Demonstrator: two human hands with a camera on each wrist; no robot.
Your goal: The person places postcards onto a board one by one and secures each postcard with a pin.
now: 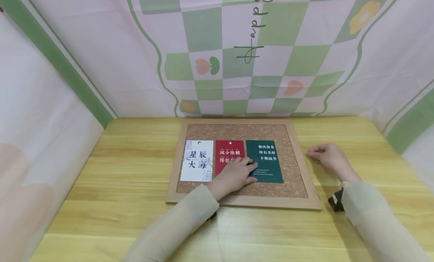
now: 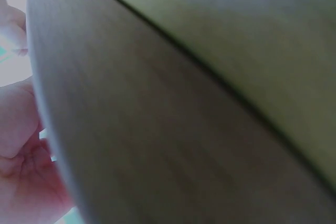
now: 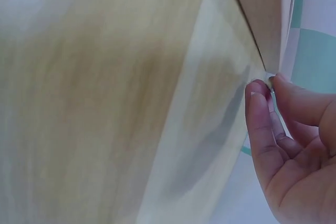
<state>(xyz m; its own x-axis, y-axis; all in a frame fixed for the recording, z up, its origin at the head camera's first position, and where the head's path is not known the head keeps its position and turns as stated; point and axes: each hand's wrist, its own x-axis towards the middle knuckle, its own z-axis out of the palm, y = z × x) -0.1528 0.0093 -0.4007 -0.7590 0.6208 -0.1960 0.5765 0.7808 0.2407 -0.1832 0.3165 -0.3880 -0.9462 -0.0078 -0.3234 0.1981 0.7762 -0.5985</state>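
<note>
In the head view a cork board (image 1: pixel 237 132) with a wooden frame lies flat on the table. A white card (image 1: pixel 196 169), a red card (image 1: pixel 228 147) and a dark teal card (image 1: pixel 266 166) lie side by side on it, all printed with Chinese characters. The white and red ones each have a small shiny tack head at the top. My left hand (image 1: pixel 235 174) rests on the red and teal cards, covering part of both. Right of the frame, my right hand (image 1: pixel 330 160) pinches a tiny thumbtack (image 3: pixel 270 83), mostly hidden between thumb and fingertip in the right wrist view.
The wood-grain table (image 1: pixel 135 164) extends around the board. A green-and-white checked cloth (image 1: pixel 237 81) hangs upright at its back edge, with pale cloth at both sides. The board's frame edge (image 2: pixel 131 103) fills much of the left wrist view.
</note>
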